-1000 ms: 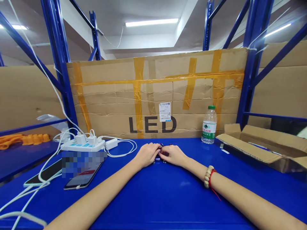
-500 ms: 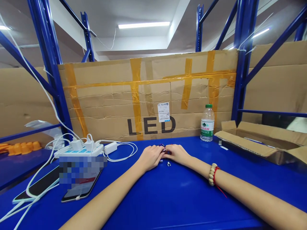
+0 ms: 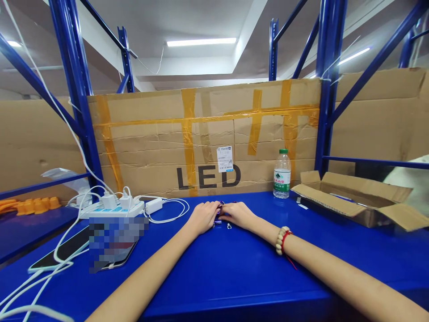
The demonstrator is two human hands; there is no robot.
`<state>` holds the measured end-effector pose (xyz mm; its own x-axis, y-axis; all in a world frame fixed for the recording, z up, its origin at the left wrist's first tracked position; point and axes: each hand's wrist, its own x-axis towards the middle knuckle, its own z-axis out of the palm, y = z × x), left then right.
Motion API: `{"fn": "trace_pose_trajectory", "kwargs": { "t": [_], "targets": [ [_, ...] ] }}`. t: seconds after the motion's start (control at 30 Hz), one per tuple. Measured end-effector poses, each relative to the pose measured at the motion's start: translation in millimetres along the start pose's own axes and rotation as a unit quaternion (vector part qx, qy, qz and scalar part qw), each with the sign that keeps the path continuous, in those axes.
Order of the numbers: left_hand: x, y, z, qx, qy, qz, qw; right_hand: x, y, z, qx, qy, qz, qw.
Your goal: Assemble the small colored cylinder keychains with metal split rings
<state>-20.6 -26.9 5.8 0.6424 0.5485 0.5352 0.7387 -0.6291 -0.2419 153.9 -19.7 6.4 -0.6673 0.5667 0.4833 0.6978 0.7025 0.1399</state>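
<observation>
Both my arms reach forward over the blue table point(image 3: 234, 273). My left hand point(image 3: 201, 216) and my right hand point(image 3: 237, 213) meet fingertip to fingertip near the back of the table. Their fingers are curled together around small dark and purple parts point(image 3: 220, 211) that are too small to name. A few more tiny metal pieces point(image 3: 229, 226) lie on the table just below the hands. A bead bracelet with a red cord point(image 3: 283, 240) sits on my right wrist.
A white power strip point(image 3: 112, 207) with chargers and white cables lies at the left, with two phones point(image 3: 56, 255) in front. A water bottle point(image 3: 282, 175) stands at the back right beside an open cardboard box point(image 3: 355, 201). A taped cardboard wall marked LED point(image 3: 208, 138) closes the back.
The hands stay joined on the small parts. The view has shifted slightly, so everything sits a little further left and higher than before.
</observation>
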Motion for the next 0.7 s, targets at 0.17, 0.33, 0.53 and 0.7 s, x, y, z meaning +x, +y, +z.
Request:
{"fn": "trace_pose_trajectory", "kwargs": {
  "t": [0.17,0.33,0.53,0.7],
  "targets": [
    [0.0,0.5,-1.2,0.008,0.001,-0.011,1.000,-0.7,-3.1,-2.6,-0.034,-0.013,0.004,0.999],
    [0.7,-0.1,-0.4,0.008,0.006,-0.016,1.000,-1.7,-3.4,-3.1,-0.057,-0.007,0.016,0.998],
    [1.5,1.0,-1.8,0.008,-0.003,-0.027,1.000,-1.8,-3.3,-1.8,-0.055,0.009,0.037,0.998],
    [0.6,5.5,-6.2,-0.008,-0.004,-0.048,0.999,-2.3,-4.2,-5.7,-0.052,-0.004,0.060,0.997]
  ]
}}
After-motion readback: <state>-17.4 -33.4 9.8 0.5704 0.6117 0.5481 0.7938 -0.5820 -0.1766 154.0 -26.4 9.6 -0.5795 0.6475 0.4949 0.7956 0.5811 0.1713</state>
